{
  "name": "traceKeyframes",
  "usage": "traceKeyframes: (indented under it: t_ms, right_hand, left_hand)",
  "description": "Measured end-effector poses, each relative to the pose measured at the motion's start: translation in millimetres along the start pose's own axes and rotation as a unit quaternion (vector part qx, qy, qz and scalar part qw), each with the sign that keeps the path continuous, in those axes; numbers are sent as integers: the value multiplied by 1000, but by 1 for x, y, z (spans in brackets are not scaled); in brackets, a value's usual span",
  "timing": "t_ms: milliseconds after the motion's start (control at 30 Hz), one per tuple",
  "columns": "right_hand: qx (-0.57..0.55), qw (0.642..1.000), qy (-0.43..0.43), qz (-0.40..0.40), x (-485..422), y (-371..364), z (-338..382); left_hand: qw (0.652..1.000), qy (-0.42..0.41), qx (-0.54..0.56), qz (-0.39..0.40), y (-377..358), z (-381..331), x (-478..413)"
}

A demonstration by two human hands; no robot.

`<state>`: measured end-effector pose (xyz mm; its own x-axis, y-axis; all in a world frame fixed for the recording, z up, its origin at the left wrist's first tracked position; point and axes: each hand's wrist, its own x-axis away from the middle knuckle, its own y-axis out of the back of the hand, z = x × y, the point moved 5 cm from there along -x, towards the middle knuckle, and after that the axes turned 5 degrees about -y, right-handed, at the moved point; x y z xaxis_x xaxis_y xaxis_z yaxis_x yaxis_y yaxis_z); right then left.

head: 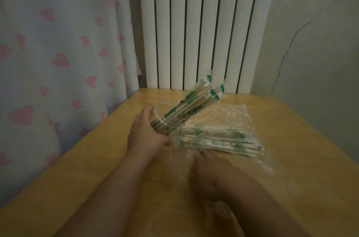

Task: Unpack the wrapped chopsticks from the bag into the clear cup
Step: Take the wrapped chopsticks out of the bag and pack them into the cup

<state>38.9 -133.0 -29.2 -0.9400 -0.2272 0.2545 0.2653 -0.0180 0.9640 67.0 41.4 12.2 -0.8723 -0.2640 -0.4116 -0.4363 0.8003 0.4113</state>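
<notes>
Currently cup (159, 113) tilted right, holding green-printed wrapped chopsticks (194, 101); more in bag (233, 118). My left hand (147, 134) wraps cup; right hand (209, 163) blurred at bag, grip unclear.

My left forearm runs from the bottom edge up to mid-frame, where my left grip (147, 132) curls round the cup (165, 123), thumb low, fingers up by the rim. My right forearm comes in from the lower right. My right grip (208, 167) lies back-up below centre, its fingers too blurred to read.
</notes>
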Motion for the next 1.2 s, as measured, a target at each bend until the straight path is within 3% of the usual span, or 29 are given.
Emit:
traceKeyframes:
  t_ms: [233, 333, 400, 500, 633, 1200]
  right_hand:
    - [-61, 982, -46, -176, -29, 15, -21]
    - [-31, 984, -52, -170, -35, 14, -21]
    - [5, 982, -19, -188, -41, 10, -23]
    - [-29, 982, 47, -182, -41, 2, -24]
    - [-72, 973, -13, -217, -43, 3, -31]
    - [-14, 985, -26, -173, -17, 18, -16]
  left_hand:
    - [1000, -5, -4, 4, 0, 0, -1]
    - [1000, -5, -7, 5, -1, 2, -2]
    - [1000, -4, -9, 5, -1, 3, -2]
    - [1000, -6, -12, 4, -1, 4, -2]
    - [1000, -13, -6, 4, -2, 5, -3]
    - [1000, -10, -6, 10, -3, 7, -2]
